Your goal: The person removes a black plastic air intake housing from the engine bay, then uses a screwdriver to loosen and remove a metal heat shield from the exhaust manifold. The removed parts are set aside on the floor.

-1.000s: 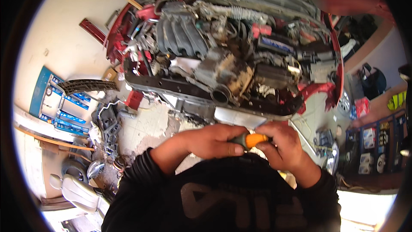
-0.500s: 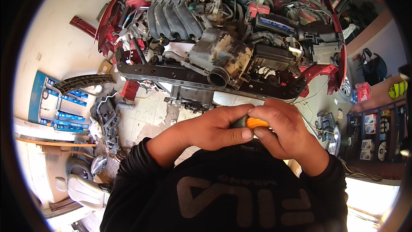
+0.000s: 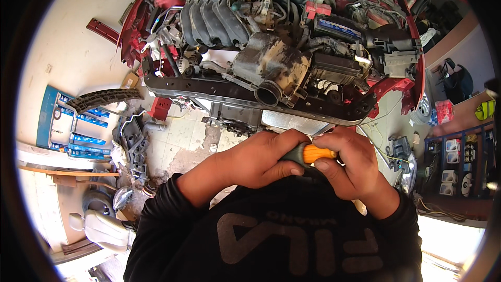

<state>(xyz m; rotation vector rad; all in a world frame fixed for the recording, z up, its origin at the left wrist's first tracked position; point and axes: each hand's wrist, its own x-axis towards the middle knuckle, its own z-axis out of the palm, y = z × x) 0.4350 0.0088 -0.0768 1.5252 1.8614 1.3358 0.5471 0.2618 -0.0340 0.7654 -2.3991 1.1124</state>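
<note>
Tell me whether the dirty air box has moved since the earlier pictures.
No. The dirty air box keeps its place: its round opening stays over the same stretch of the black front crossbar. Only the camera's view shifted.

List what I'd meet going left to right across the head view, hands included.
Blue rack → left hand → orange-and-green handle, gripped between both hands → right hand → red package → yellow-green cloth.
</note>
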